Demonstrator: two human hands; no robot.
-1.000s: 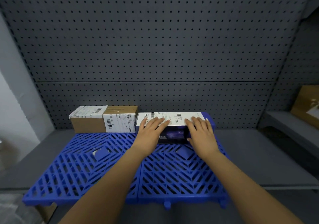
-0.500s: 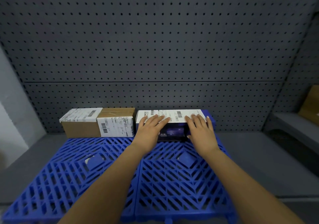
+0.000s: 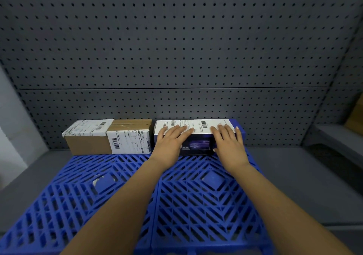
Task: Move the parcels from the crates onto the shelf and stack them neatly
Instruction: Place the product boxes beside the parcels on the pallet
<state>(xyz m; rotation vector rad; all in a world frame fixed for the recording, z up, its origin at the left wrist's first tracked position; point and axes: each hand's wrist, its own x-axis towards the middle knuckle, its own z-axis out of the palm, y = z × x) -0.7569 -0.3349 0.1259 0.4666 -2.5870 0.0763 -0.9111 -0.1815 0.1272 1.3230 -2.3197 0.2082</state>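
Blue moulded plastic in an open diagonal lattice is what the parcels are stood on: two pallet mats [image 3: 206, 205] laid side by side on the grey shelf [image 3: 294, 176]. Three parcels are lined up at the back, against the perforated metal backboard [image 3: 176, 48]. At the left is a plain brown cardboard box [image 3: 86, 143] w/ a white label over its top. Touching it is a taped carton [image 3: 130, 137] w/ a barcode label on its front. Just beside that is the long dark-blue printed box [image 3: 198, 143], glossy, w/ a white label across its top. The left grip [image 3: 170, 143] and right grip [image 3: 229, 144] are laid flat on this long box, fingers straight over the top edge, palms against the front face; nothing is pinched or curled round. Judged approx: the row is begun and the 3rd parcel is being squared to its neighbours; nothing is stacked on top yet. Crates are not in view, so the no. of parcels left cannot be told. More cardboard [image 3: 356, 117] is glimpsed on a shelf at far right
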